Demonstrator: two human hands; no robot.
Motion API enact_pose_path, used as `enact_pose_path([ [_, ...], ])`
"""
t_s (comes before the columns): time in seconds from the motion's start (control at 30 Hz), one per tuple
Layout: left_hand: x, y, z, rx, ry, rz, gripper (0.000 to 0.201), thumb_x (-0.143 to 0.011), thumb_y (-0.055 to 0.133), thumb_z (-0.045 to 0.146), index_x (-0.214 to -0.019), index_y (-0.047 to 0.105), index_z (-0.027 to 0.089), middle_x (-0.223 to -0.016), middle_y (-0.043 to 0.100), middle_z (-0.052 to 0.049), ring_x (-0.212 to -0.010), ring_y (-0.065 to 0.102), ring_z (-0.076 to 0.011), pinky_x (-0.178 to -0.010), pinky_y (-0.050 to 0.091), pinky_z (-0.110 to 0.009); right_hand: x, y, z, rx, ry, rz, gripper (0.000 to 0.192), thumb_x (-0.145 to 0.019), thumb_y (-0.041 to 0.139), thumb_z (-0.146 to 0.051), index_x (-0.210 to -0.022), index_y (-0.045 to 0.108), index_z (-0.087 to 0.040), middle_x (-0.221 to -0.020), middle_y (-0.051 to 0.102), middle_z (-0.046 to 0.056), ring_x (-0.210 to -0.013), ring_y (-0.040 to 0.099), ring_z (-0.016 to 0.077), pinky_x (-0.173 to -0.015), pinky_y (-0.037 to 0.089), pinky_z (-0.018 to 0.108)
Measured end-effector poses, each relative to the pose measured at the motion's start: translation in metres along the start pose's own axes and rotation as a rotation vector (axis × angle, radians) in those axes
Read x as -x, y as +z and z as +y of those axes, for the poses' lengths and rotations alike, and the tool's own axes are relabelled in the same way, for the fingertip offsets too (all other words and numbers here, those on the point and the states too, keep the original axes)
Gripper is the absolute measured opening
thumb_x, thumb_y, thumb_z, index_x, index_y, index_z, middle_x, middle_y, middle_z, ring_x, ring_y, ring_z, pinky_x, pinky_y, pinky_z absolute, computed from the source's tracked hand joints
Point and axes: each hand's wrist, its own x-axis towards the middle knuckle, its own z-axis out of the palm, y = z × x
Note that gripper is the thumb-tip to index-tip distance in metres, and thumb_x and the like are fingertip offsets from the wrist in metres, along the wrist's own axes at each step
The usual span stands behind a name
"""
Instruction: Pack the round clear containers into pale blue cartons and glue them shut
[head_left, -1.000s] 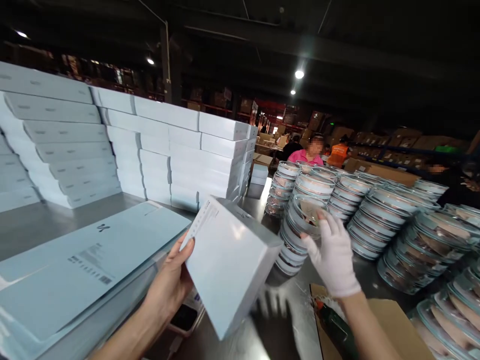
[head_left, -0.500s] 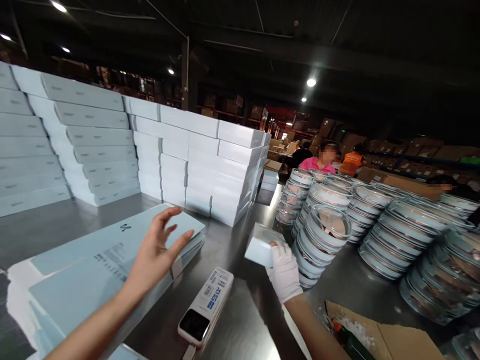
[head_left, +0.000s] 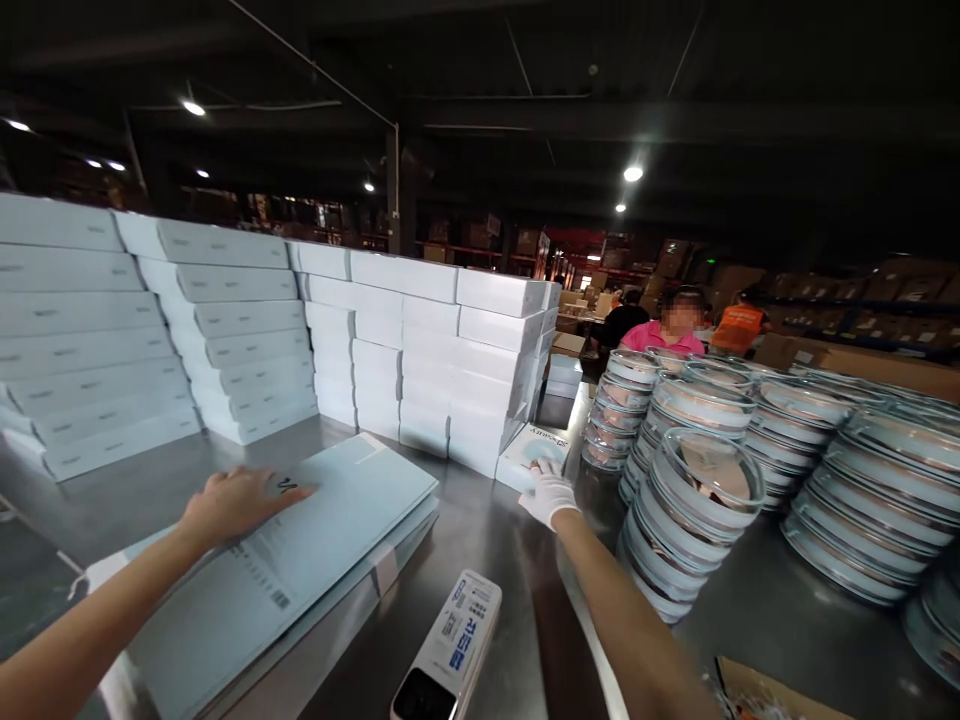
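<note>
My right hand point(head_left: 551, 492), in a white glove, rests with spread fingers against a small pale-blue box point(head_left: 531, 452). The box has dark lettering on its top and sits on the metal table at the near right end of the wall of white boxes point(head_left: 427, 350). My bare left hand point(head_left: 236, 502) is open, thumb stretched out and fingers slightly blurred, over a stack of flat light-blue cardboard sheets point(head_left: 352, 510). Printed text and a black squiggle mark the top sheet. Whether the left fingers touch it I cannot tell.
A white power bank point(head_left: 454, 640) lies on the metal table point(head_left: 517, 570) between my arms. Stacks of round clear-lidded containers point(head_left: 694, 520) stand at the right. A torn cardboard piece point(head_left: 772, 695) is at the lower right. A person in pink point(head_left: 664, 335) is behind the stacks.
My right hand has carried the small box forward, up to the end of the box wall, and its fingers have spread. My left hand has moved left and lower over the sheets. The view has shifted.
</note>
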Motion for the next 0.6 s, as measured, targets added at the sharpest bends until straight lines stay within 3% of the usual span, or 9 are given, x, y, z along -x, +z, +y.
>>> enact_pose_path([
  [0.07, -0.007, -0.008, 0.005, -0.124, 0.009, 0.004, 0.065, -0.094, 0.046, 0.075, -0.077, 0.067, 0.016, -0.071, 0.069, -0.008, -0.079, 0.075, -0.0408, -0.061, 0.054, -0.039, 0.006, -0.023, -0.008, -0.003, -0.002, 0.071, 0.049, -0.092, 0.073, -0.038, -0.135, 0.06, -0.018, -0.151, 0.053, 0.013, -0.138, 0.05, 0.0353, -0.111, 0.042, 0.06],
  [0.17, -0.016, -0.031, 0.027, -0.229, 0.054, 0.024, 0.06, -0.1, 0.04, 0.069, -0.093, 0.068, 0.017, -0.081, 0.073, -0.006, -0.068, 0.074, -0.03, -0.051, 0.038, -0.025, 0.048, -0.073, -0.032, -0.021, -0.025, 0.302, 0.046, -0.096, 0.062, -0.032, -0.136, 0.058, -0.009, -0.134, 0.062, 0.022, -0.124, 0.056, 0.0353, -0.104, 0.045, 0.053],
  [0.27, -0.01, -0.058, 0.068, -0.218, 0.187, 0.06, 0.047, -0.1, 0.047, 0.066, -0.104, 0.067, 0.023, -0.079, 0.075, 0.0, -0.065, 0.072, -0.0253, -0.051, 0.033, -0.023, 0.114, -0.119, -0.062, -0.024, -0.128, 0.536, 0.038, -0.101, 0.046, -0.042, -0.119, 0.065, -0.015, -0.123, 0.065, 0.019, -0.11, 0.057, 0.0343, -0.098, 0.044, 0.054],
  [0.33, 0.002, -0.074, 0.102, -0.15, 0.319, 0.125, 0.052, -0.101, 0.043, 0.069, -0.096, 0.067, 0.023, -0.072, 0.074, 0.0, -0.06, 0.071, -0.0229, -0.05, 0.034, -0.024, 0.154, -0.137, -0.078, -0.026, -0.262, 0.752, 0.031, -0.097, 0.052, -0.041, -0.112, 0.066, -0.018, -0.111, 0.068, 0.017, -0.097, 0.059, 0.0332, -0.088, 0.046, 0.053],
  [0.37, 0.01, -0.081, 0.117, -0.084, 0.46, 0.195, 0.049, -0.103, 0.043, 0.065, -0.091, 0.066, 0.023, -0.066, 0.072, 0.001, -0.055, 0.069, -0.0202, -0.05, 0.036, -0.025, 0.171, -0.14, -0.083, -0.116, -0.28, 0.777, 0.026, -0.094, 0.057, -0.039, -0.11, 0.064, -0.019, -0.109, 0.068, 0.016, -0.096, 0.061, 0.0332, -0.086, 0.047, 0.054],
  [0.43, 0.025, -0.093, 0.144, 0.042, 0.654, 0.292, 0.041, -0.108, 0.043, 0.055, -0.087, 0.061, 0.024, -0.059, 0.067, 0.004, -0.047, 0.064, -0.0151, -0.049, 0.038, -0.024, 0.195, -0.14, -0.082, -0.445, -0.225, 0.644, 0.026, -0.088, 0.062, -0.034, -0.11, 0.058, -0.021, -0.106, 0.069, 0.013, -0.091, 0.066, 0.0308, -0.084, 0.052, 0.052],
  [0.53, 0.038, -0.104, 0.171, 0.216, 0.622, 0.316, 0.038, -0.109, 0.042, 0.051, -0.085, 0.055, 0.025, -0.058, 0.065, 0.007, -0.039, 0.058, -0.0109, -0.043, 0.036, -0.022, 0.223, -0.136, -0.065, -0.937, -0.162, 0.108, 0.023, -0.092, 0.055, -0.041, -0.105, 0.05, -0.023, -0.085, 0.07, 0.003, -0.06, 0.07, 0.02, -0.06, 0.059, 0.036],
  [0.57, 0.04, -0.105, 0.177, 0.265, 0.575, 0.292, 0.039, -0.108, 0.041, 0.054, -0.084, 0.054, 0.026, -0.059, 0.065, 0.007, -0.038, 0.058, -0.0105, -0.041, 0.036, -0.022, 0.232, -0.138, -0.057, -0.952, -0.166, 0.061, 0.021, -0.094, 0.054, -0.042, -0.102, 0.051, -0.023, -0.077, 0.068, -0.001, -0.051, 0.067, 0.0172, -0.051, 0.056, 0.031],
  [0.6, 0.041, -0.106, 0.182, 0.306, 0.551, 0.258, 0.04, -0.107, 0.041, 0.056, -0.085, 0.055, 0.026, -0.06, 0.067, 0.007, -0.038, 0.059, -0.0103, -0.041, 0.038, -0.021, 0.241, -0.142, -0.05, -0.879, -0.171, 0.15, 0.018, -0.096, 0.055, -0.041, -0.102, 0.053, -0.024, -0.073, 0.067, -0.002, -0.05, 0.066, 0.0162, -0.049, 0.054, 0.028],
])
